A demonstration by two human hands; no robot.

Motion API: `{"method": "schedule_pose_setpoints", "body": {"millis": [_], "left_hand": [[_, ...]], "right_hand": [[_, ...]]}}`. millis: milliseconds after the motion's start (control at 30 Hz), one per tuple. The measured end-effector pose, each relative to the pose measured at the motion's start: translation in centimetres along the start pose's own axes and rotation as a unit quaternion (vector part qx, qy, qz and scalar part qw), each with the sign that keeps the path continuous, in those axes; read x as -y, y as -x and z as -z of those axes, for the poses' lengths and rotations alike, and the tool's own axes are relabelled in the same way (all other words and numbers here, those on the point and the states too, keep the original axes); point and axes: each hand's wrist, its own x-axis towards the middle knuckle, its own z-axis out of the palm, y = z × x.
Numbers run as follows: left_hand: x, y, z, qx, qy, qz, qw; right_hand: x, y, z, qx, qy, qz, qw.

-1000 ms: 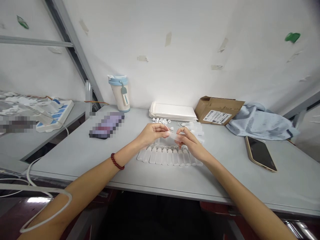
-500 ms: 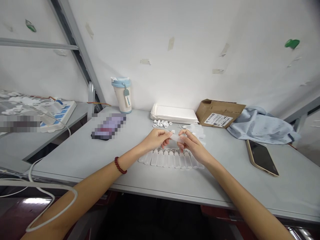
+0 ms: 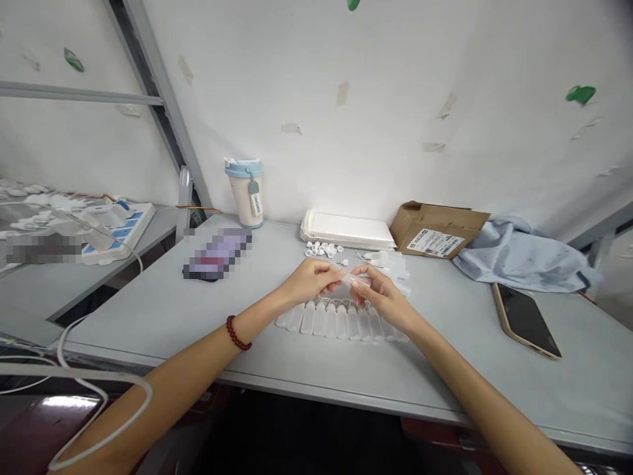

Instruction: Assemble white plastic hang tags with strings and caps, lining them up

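Note:
A small translucent plastic bottle (image 3: 360, 281) lies across the fingers of my right hand (image 3: 383, 293), which is closed around it. My left hand (image 3: 310, 280) is pinched, its fingertips at the left end of that bottle. A row of similar translucent bottles (image 3: 341, 322), each with a thin white loop at its top, lies flat just below both hands. Beyond my left fingertips a single white cap (image 3: 343, 262) shows. Farther back sits a loose pile of white caps (image 3: 324, 249). More translucent bottles (image 3: 388, 259) lie behind my right hand, which partly covers them.
At the back stand a lidded cup (image 3: 247, 198), a stack of white envelopes (image 3: 351, 229) and an opened cardboard box (image 3: 438, 231). A blue-grey cloth (image 3: 519, 254) and a phone (image 3: 527, 320) lie at right. A blurred-out item (image 3: 220, 254) lies left. White cables (image 3: 106, 376) hang by my left arm.
Both hands have turned slightly around the bottle, and its near end now shows between the fingertips. The whole view has shifted a little; the objects on the table stay in place.

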Motion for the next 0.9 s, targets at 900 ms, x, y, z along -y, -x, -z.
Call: {"method": "schedule_pose_setpoints", "body": {"millis": [900], "left_hand": [[0.13,0.02,-0.15,-0.004,-0.028,-0.008,1.0]], "right_hand": [[0.37,0.04,-0.05,-0.007,0.036,-0.031,0.999]]}}
